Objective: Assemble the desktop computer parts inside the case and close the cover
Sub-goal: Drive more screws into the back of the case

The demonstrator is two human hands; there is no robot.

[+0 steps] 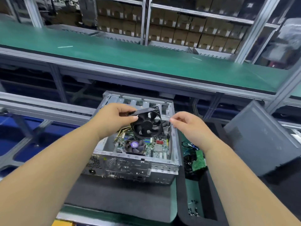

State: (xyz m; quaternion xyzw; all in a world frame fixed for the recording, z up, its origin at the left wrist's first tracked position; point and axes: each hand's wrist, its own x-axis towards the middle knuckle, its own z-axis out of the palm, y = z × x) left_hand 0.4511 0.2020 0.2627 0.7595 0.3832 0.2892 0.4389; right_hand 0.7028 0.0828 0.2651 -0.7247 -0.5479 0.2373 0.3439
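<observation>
L hand (114, 119) grips fan (147, 123) tilted over open case (176, 154), prob. to line it up w/ far wall at 12 o'clock; R hand (187, 126) pinches its wire (169, 127) clear.

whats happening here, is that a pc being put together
Yes. A person is holding a black case fan in the left hand above an open desktop case; the right hand pinches something thin beside it, likely its wire. The motherboard is already inside. The grey cover leans off to the right.

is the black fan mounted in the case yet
No. The left hand holds the black fan tilted above the open case.
</observation>
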